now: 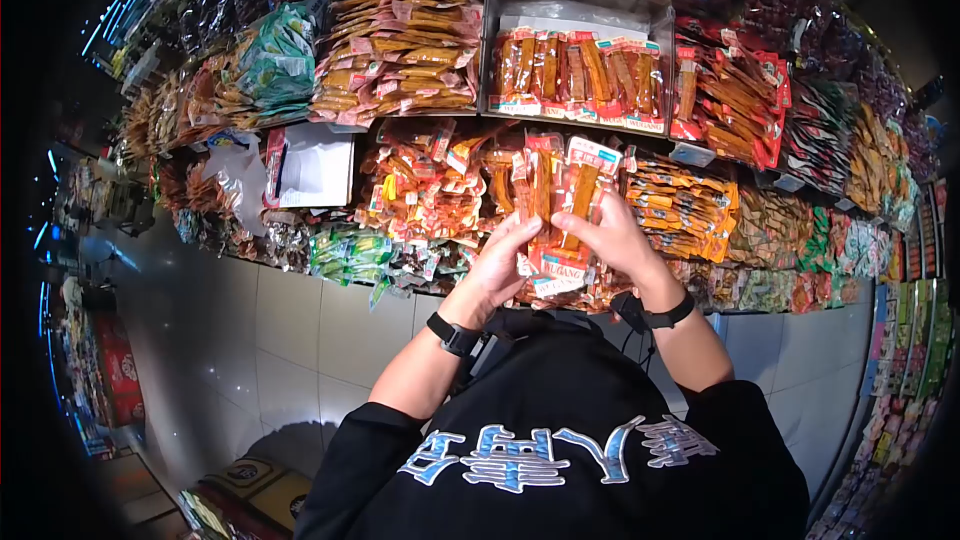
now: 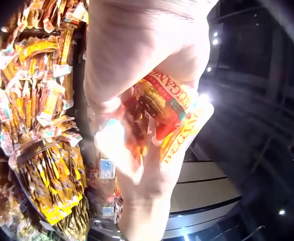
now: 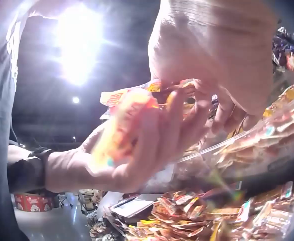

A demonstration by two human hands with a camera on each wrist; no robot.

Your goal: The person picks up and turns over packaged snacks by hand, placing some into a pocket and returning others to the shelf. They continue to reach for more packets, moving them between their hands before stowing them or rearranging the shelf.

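Both hands are raised close together over the front of a snack display. My left hand [image 1: 500, 258] grips a small bunch of clear snack packets [image 1: 542, 185] with brown strips inside and red-and-white WUGANG labels, the thumb lying across their front. Beside it, my right hand [image 1: 618, 238] pinches another such packet [image 1: 584, 182] under its thumb. In the left wrist view, printed packet ends [image 2: 169, 100] stick out below the palm. The right wrist view shows the left hand's fingers [image 3: 154, 135] wrapped around the bunch, while the right hand [image 3: 212, 55] overlaps it from above.
Behind the hands, an open box [image 1: 575, 118] holds a row of similar packets. Orange packets [image 1: 685, 208] lie to the right, and red-wrapped ones [image 1: 735, 90] are farther back. A white box [image 1: 315, 165] stands at left. Tiled floor [image 1: 300, 315] runs along the display's near edge.
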